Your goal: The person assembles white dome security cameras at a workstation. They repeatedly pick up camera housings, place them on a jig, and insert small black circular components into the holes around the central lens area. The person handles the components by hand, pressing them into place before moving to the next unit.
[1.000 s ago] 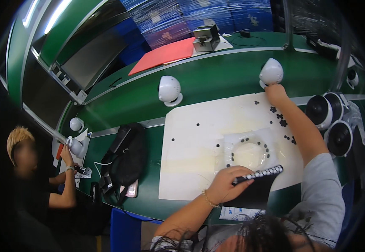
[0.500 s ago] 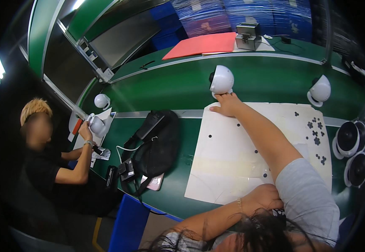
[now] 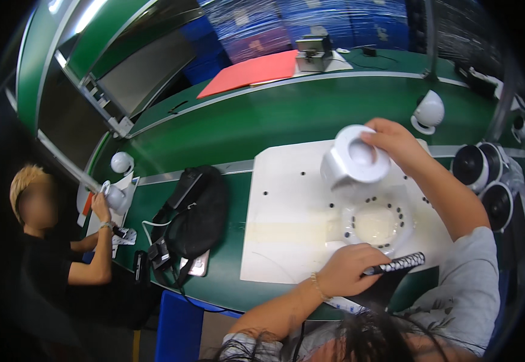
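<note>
My right hand [image 3: 397, 143] grips a white rounded camera-like device [image 3: 339, 164] by its ring-shaped base, fingers at the ring's opening. The device is tilted, its base turned up toward me, above a white sheet [image 3: 286, 223]. Closer to me, my left hand [image 3: 354, 269] is closed around a pen-shaped tool [image 3: 406, 262] with a black-and-white pattern, its far end pointing right. Between the hands, on the sheet, lies a clear ring-shaped piece [image 3: 348, 212] with several small black dots around it.
A black bag [image 3: 199, 211] lies left of the sheet. Another white device [image 3: 429, 111] stands at the far right, near several round black-faced units [image 3: 470, 168]. A co-worker [image 3: 51, 241] at the left handles a similar white device [image 3: 114, 196]. A metal case [image 3: 314, 53] sits on the back shelf.
My right hand has lifted the white device from the far side and brought it nearer, tilting it. My left hand has come into fuller view with the patterned tool. The view has shifted right.
</note>
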Demonstrator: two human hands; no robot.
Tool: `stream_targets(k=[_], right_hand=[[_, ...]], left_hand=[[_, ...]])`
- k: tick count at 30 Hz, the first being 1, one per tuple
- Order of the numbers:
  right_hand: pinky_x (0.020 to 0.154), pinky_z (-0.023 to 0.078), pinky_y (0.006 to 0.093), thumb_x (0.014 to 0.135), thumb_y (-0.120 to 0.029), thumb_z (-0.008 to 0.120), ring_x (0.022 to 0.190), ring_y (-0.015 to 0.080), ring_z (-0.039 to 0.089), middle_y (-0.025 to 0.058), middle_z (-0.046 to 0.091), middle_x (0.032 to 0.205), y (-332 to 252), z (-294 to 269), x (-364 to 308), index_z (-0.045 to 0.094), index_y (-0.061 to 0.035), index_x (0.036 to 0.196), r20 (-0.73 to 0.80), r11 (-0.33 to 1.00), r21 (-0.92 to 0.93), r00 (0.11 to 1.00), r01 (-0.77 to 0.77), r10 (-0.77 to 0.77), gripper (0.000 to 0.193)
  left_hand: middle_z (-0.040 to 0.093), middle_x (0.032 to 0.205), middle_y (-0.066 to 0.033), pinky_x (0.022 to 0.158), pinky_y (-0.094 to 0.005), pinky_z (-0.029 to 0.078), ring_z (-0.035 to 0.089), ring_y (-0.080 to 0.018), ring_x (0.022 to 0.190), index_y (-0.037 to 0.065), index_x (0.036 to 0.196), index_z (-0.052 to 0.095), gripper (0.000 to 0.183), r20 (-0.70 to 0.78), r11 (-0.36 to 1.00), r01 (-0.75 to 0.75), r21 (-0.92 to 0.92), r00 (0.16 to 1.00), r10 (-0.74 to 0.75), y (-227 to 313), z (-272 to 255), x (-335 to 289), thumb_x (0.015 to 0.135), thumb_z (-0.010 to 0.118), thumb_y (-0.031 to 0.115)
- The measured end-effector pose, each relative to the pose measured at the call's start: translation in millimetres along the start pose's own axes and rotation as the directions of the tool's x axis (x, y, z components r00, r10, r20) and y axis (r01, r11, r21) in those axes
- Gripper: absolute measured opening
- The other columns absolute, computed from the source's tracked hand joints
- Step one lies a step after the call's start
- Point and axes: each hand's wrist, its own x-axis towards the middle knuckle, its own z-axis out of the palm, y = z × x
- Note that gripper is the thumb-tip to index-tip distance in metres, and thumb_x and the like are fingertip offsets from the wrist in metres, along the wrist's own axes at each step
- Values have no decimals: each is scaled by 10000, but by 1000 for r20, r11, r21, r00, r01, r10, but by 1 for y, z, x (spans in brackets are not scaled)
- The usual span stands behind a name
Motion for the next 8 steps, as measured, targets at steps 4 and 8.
stream_targets(k=[4, 8], right_hand=[[479, 410, 187, 832, -187, 569, 544, 78, 547, 32, 585, 655, 7, -18, -78, 524, -14, 901, 100, 976, 186, 990, -116, 98, 192], [487, 478, 217, 840, -176, 571, 564, 98, 571, 62, 608, 743, 51, -28, -103, 470, -18, 1057, 87, 927, 345, 988, -147, 124, 287]], left_hand=[[600, 890, -122, 721, -343, 457, 565, -297, 801, 38, 959, 588, 286, -28, 993, 118, 14, 993, -117, 8, -1, -3, 679, 622, 85], [627, 898, -119, 731, -332, 468, 604, -232, 781, 47, 985, 603, 272, -86, 967, 224, -121, 968, -235, 7, 3, -2, 715, 628, 67]])
